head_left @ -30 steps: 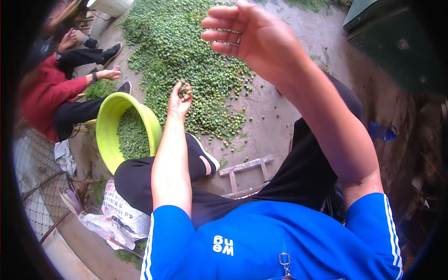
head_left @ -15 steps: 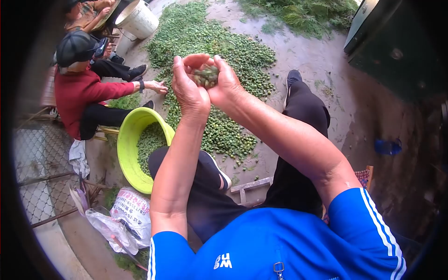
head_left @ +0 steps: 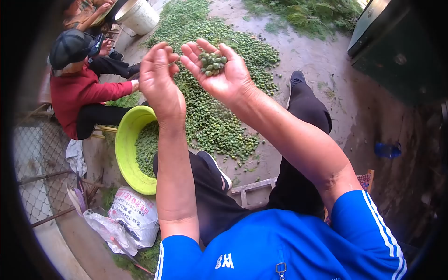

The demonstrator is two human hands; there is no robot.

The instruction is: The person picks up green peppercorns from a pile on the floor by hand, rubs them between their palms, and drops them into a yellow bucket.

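My right hand is turned palm up with its fingers stretched out. A small heap of round green cones, knobbly like cypress cones, rests in its palm. Just left of it, my left hand is held up with fingers loosely bent and nothing visible in it; part of its palm is hidden. Both hands are above a wide spread of the same green cones on the ground. Below my left hand, a yellow-green tub tilts beside my leg, partly filled with small green pieces.
A person in a red top sits at the left, with another person behind. A white bucket stands near them. Printed sacks lie by the wire fence. Green branches lie at the back, near a dark cabinet.
My cupped hands have parted: the left moved left, the right kept the cones and opened flatter. The red-sleeved person's hand has drawn back from the spread or is hidden behind my left hand.
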